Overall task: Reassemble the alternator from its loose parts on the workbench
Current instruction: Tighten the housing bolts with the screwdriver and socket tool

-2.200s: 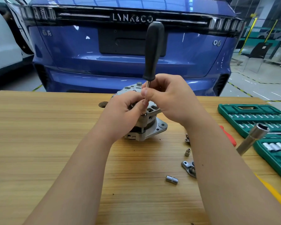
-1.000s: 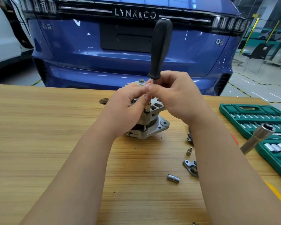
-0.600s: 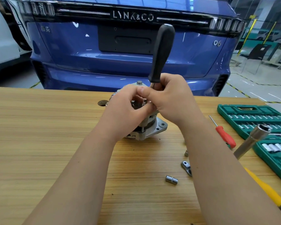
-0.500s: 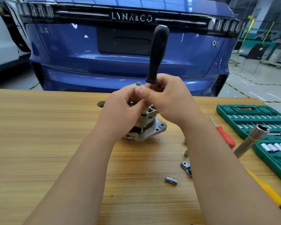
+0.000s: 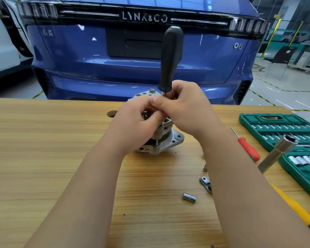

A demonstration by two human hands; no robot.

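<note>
A silver alternator (image 5: 166,141) stands on the wooden workbench (image 5: 43,158), mid-table. A driver with a black handle (image 5: 170,59) rises upright from its near side. My right hand (image 5: 186,108) pinches the driver's metal shaft just below the handle. My left hand (image 5: 132,126) curls around the alternator's left side, its thumb meeting my right thumb at the shaft. The driver's tip and the fastener under it are hidden by my fingers.
A green socket set case (image 5: 284,138) lies open at the right, with a long silver socket (image 5: 277,153) and a red screwdriver (image 5: 247,146) beside it. A yellow-handled tool (image 5: 297,210), a small socket (image 5: 189,197) and a metal bracket (image 5: 205,182) lie nearby. A blue car (image 5: 141,51) stands beyond the bench.
The driver handle has swayed a little left and right while both hands stay at the shaft. My fingers have shifted slightly around it.
</note>
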